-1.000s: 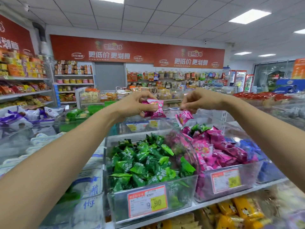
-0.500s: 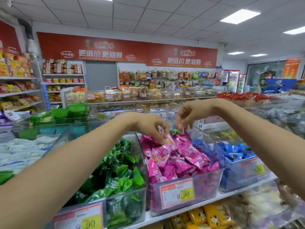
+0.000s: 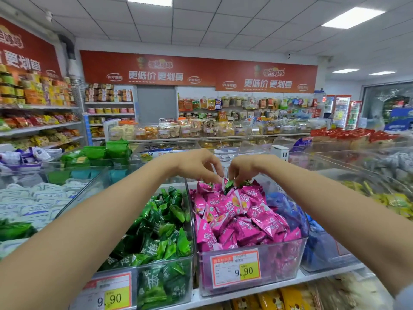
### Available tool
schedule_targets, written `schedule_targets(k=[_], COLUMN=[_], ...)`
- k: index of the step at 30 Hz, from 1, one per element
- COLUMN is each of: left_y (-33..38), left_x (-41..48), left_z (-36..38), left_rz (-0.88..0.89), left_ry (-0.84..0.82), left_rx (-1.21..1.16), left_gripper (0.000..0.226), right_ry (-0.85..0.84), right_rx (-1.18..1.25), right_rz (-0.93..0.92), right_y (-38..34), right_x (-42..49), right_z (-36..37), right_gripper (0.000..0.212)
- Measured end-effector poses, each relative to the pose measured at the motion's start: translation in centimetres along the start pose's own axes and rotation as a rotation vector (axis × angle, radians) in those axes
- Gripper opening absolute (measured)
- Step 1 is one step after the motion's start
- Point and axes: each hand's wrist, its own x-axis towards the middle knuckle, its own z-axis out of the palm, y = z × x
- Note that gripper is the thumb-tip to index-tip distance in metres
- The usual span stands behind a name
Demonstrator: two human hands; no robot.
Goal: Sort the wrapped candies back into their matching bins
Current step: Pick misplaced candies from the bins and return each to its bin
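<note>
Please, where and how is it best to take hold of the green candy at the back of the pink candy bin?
Pinch the wrapper end that sticks up, coming from above. The green candy lies wedged among pink candies at the back of the bin, so only that end stands free; its sides look blocked.

Bins along shelf [image 3: 335, 272] front edge.
Left bin [image 3: 156, 264], middle bin [image 3: 281, 265], right bin [image 3: 321, 253]; right hand [image 3: 248, 168] holds candy [image 3: 229, 186] over middle bin's back.
</note>
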Motion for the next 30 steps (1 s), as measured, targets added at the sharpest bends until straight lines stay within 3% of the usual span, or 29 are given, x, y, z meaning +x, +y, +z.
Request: schedule_targets(k=[4, 7, 11, 15, 19, 21, 24, 30], left_y=[-0.9, -1.4, -1.2, -1.9, -3.0, -3.5, -4.1, -5.2], left_x=[0.0, 0.4, 0.4, 0.1, -0.7, -1.1, -1.6, -1.6], left_z=[-0.3, -0.3, -0.3, -1.0, -1.5, -1.7, -1.7, -1.4], left_rz=[0.014, -0.011, -0.036, -0.028, -0.062, -0.089, -0.085, -0.088], left_ry=[0.13, 0.246, 0.407, 0.384, 0.454, 0.492, 0.526, 0.48], left_rx=[-0.082, -0.129, -0.276, -0.371, -0.401, -0.402, -0.467, -0.555], left_gripper=[0.012, 0.024, 0.044, 0.018, 0.016, 0.018, 0.016, 0.03], right_ry=[0.2, 0.306, 0.265, 0.251, 0.205, 0.184, 0.102, 0.063], right_rx=[0.103, 0.301, 0.477, 0.683, 0.89, 0.841, 0.563, 0.313], right_rz=[-0.091, -0.198, -0.312, -0.375, -0.319, -0.253, -0.175, -0.134], right_y=[0.1, -0.2, -0.7, -1.0, -1.4, -1.6, -2.2, -4.1], right_x=[-0.4, -2.0, -4.0, -4.3, -2.6, -1.1, 1.6, 4.0], right_z=[-0.7, -2.6, -4.0, -4.2, -3.8, -3.1, -1.8, -1.2], right_gripper=[0.019, 0.021, 0.018, 0.023, 0.041, 0.042, 0.028, 0.033])
